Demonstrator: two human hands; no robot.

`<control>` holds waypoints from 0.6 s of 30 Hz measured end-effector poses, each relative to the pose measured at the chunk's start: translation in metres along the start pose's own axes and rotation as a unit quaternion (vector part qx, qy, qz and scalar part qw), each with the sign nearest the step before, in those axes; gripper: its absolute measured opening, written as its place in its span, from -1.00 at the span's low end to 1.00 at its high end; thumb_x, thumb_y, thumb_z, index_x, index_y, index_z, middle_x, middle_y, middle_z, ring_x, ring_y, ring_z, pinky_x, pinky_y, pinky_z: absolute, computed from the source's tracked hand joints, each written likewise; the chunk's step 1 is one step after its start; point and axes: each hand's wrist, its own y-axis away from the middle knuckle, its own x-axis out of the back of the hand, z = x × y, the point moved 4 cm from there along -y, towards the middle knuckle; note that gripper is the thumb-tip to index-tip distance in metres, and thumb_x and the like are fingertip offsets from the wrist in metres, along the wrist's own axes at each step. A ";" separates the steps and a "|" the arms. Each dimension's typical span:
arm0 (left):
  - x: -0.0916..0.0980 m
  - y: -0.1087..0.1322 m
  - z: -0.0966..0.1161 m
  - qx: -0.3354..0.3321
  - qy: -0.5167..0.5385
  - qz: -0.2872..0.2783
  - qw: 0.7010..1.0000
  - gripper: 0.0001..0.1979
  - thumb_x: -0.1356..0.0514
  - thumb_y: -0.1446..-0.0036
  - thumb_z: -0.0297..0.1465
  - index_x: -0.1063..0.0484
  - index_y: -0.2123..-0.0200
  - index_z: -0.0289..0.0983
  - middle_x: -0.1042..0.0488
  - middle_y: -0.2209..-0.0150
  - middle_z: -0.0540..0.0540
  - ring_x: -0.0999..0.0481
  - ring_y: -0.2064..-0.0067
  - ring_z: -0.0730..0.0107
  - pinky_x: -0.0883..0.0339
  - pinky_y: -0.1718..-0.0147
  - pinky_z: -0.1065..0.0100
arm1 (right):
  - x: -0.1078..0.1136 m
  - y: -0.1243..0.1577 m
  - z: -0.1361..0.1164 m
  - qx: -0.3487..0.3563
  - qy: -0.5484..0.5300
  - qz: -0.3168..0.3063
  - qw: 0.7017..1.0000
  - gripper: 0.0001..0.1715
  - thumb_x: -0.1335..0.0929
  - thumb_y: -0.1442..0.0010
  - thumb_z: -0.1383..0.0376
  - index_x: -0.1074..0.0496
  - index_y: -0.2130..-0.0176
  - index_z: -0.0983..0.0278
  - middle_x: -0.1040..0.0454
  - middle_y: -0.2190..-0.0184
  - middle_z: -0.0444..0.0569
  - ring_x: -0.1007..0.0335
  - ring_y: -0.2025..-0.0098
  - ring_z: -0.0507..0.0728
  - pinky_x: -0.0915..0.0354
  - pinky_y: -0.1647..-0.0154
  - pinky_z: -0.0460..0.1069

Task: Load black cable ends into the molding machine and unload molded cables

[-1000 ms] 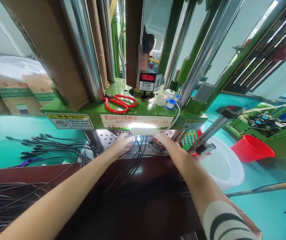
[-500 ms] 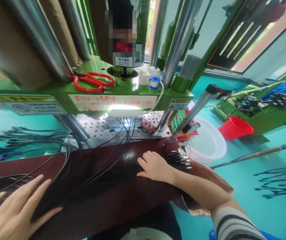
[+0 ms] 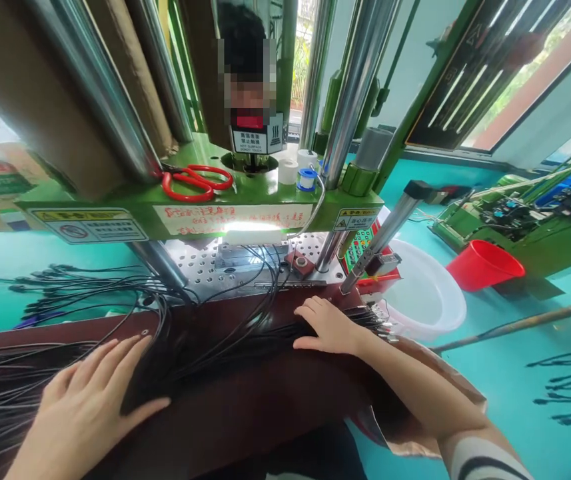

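Black cables (image 3: 235, 350) lie in a long bundle across a dark brown table (image 3: 245, 407). Over their left part my left hand (image 3: 90, 393) is spread, thumb apart, with nothing visible in it. My right hand (image 3: 332, 327) rests on the bundle toward its right end, fingers stretched out and thumb apart. Just past that hand, silvery connector ends (image 3: 380, 323) stick out. Several cables rise from the bundle into a lit metal mold (image 3: 245, 257) on the press. How firmly either palm touches the cables is hidden.
The green press (image 3: 175, 213) with thick steel columns stands ahead, red-handled scissors (image 3: 192, 195) and white tape rolls on its ledge. More cables (image 3: 90, 283) hang over the table's far left edge. At right are a metal lever (image 3: 385, 230), a white tub (image 3: 430, 313) and a red bucket (image 3: 485, 267).
My left hand has moved right and forward over the cables, fingers still spread. My right hand stays on the bundle near the connector ends. The whole view has shifted slightly.
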 end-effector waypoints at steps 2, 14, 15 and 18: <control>0.015 -0.018 0.015 -0.024 -0.006 0.026 0.999 -0.10 -0.11 0.12 0.00 0.29 -0.25 0.08 -0.13 -0.22 -0.01 -0.16 -0.16 -0.14 -0.10 -0.03 -0.16 | 0.011 -0.017 0.011 -0.033 -0.091 0.045 0.994 -0.54 -0.23 -0.19 0.06 -0.30 0.07 0.33 -0.39 0.23 0.03 -0.30 0.18 0.11 -0.22 0.15 -0.02; -0.025 -0.202 0.122 -0.171 0.062 -0.032 0.983 -0.49 0.09 -0.16 -0.08 -0.20 -0.08 -0.24 -0.31 -0.06 -0.19 -0.26 -0.07 0.17 -0.17 0.02 0.16 | 0.011 -0.104 0.050 -0.299 -0.033 0.076 0.951 -0.72 -0.25 -0.07 0.36 -0.34 0.16 0.33 -0.47 0.27 0.10 -0.40 0.27 0.20 -0.18 0.32 -0.01; -0.029 -0.206 0.126 -0.189 0.045 -0.036 0.980 -0.49 0.08 -0.15 -0.07 -0.21 -0.07 -0.21 -0.33 -0.05 -0.17 -0.28 -0.05 0.17 -0.18 0.05 0.16 | 0.010 -0.100 0.049 -0.300 -0.033 0.087 0.949 -0.66 -0.21 -0.11 0.37 -0.29 0.08 0.33 -0.47 0.27 0.08 -0.39 0.26 0.18 -0.18 0.30 -0.02; -0.035 -0.208 0.126 -0.219 -0.007 -0.036 0.975 -0.55 0.10 -0.16 -0.07 -0.30 0.02 -0.16 -0.37 -0.01 -0.14 -0.33 0.00 0.17 -0.19 0.16 0.19 | 0.010 -0.092 0.046 -0.280 -0.046 0.133 0.950 -0.56 -0.11 -0.22 0.35 -0.11 -0.09 0.37 -0.47 0.29 0.05 -0.38 0.24 0.13 -0.17 0.28 -0.05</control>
